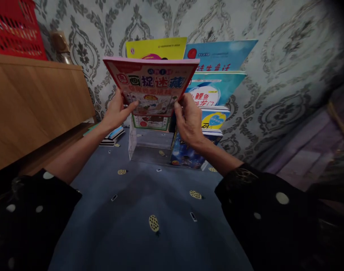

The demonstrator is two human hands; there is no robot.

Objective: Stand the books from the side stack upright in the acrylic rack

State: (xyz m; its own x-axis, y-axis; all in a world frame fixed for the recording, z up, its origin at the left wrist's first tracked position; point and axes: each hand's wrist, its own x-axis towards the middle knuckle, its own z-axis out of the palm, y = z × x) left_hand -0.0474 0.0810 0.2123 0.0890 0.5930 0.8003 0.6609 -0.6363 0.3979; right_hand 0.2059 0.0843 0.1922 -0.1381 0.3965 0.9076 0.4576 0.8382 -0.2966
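Between my two hands is a red-bordered children's picture book (157, 81) with colourful Chinese lettering, its cover facing me and its top edge tipped my way. My left hand (117, 112) grips the lower left edge, thumb across the front. At the lower right edge, my right hand (189, 119) holds it with the fingers curled. The book is in front of a clear tiered book stand (149, 145). A green-bordered book (151, 122) shows just below it. Behind stands a yellow book (157, 47). On the right tiers are blue books (222, 52) and a dark blue one (186, 152).
A blue cloth (127, 222) with pineapple prints lies under the stand. At left are a wooden cabinet (42, 101), a red plastic basket (15, 28) on it, and a low stack of books (112, 137) beside it. Patterned wallpaper (287, 49) rises behind.
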